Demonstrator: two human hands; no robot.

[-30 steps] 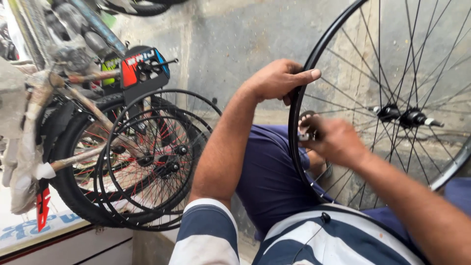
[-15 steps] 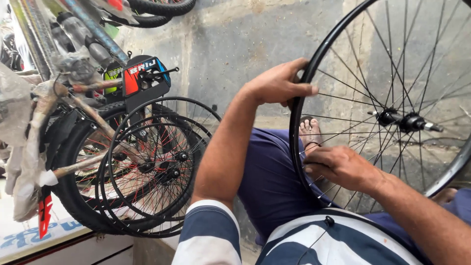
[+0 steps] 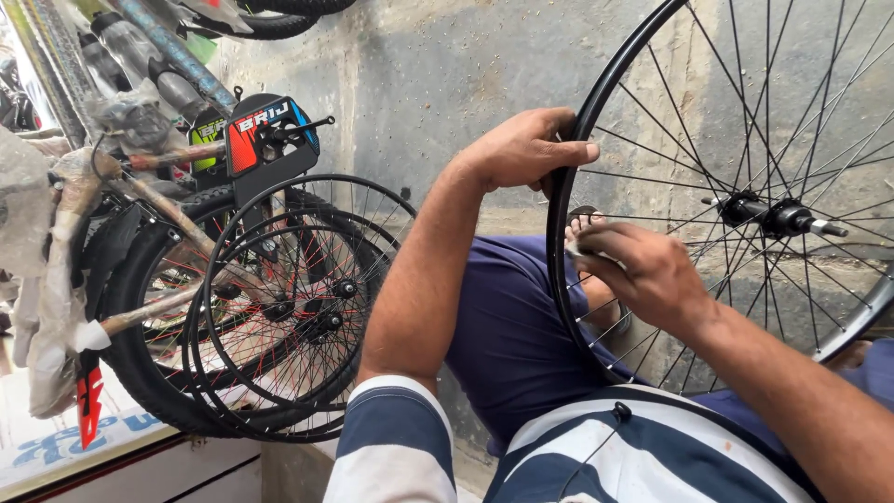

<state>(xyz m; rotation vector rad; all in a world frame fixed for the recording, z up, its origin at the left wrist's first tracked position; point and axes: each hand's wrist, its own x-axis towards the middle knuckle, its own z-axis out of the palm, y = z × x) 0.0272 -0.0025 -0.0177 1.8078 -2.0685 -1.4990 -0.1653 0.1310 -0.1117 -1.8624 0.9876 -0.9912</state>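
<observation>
A black bicycle wheel rim (image 3: 557,279) with thin steel spokes and a black hub (image 3: 768,216) stands upright over my lap. My left hand (image 3: 521,149) grips the rim's upper left edge, thumb along the rim. My right hand (image 3: 643,270) is closed at the rim's inner side, pinching a small pale tool (image 3: 579,250) against a spoke end. A bare foot shows behind the rim between my hands.
To the left, several bare spoked wheels (image 3: 289,307) lean against a tyred bicycle wheel (image 3: 126,326) and a wrapped bike frame (image 3: 56,233). A grey concrete wall (image 3: 419,84) stands behind. A white ledge (image 3: 140,466) runs along the lower left.
My right hand has shifted along the rim's inner edge, first lower, then back up a little. The left hand keeps its grip on the rim. The view has tilted slightly.
</observation>
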